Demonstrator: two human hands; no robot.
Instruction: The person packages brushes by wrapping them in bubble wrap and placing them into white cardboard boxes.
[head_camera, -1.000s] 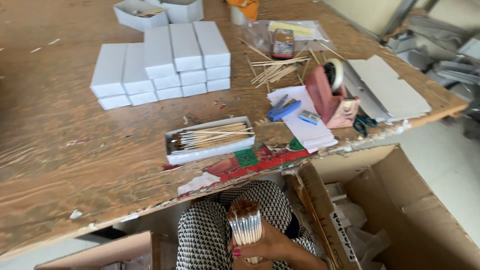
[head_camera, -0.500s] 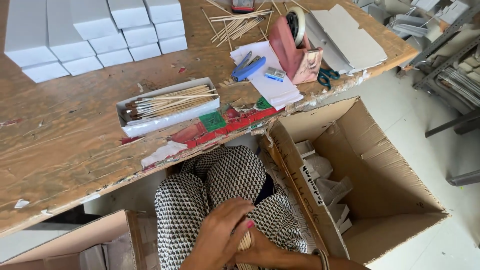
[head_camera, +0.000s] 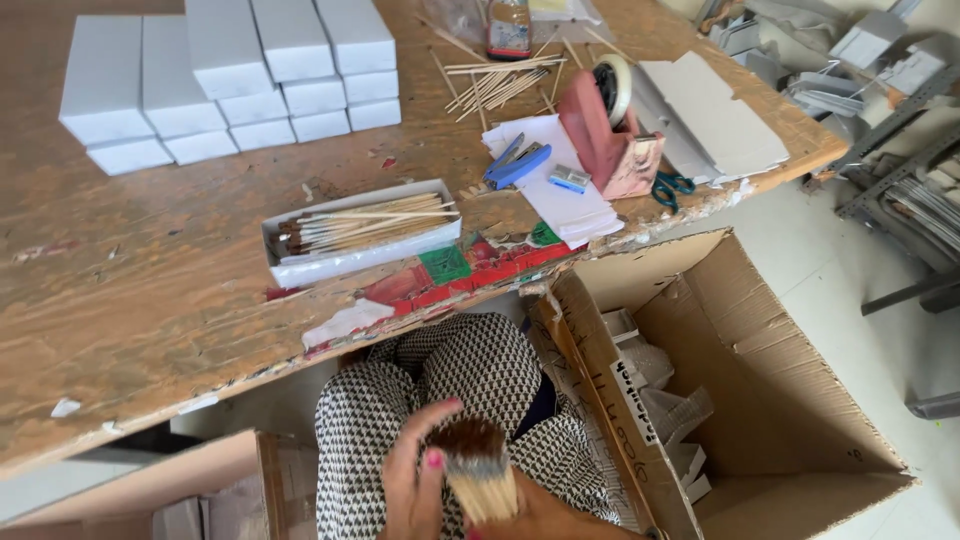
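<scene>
**Wooden brush bundle held over the lap**

Wooden-handled brushes (head_camera: 478, 470) sit bunched in my hands, low over the patterned lap, dark bristle ends up. My left hand (head_camera: 415, 480) wraps the bundle from the side, fingers closed against it — its grip is clamped on the brushes. My right hand (head_camera: 545, 505) supports them from below, mostly hidden, so I cannot tell how its grip stands. On the worn worktop (head_camera: 150, 290) an open white box (head_camera: 350, 240) holds more brushes. Beyond it stand stacked white boxes (head_camera: 230, 80); a pink tape dispenser (head_camera: 605, 135) rests near the edge. An open cardboard carton (head_camera: 760, 400) sits on the floor to my right.
</scene>
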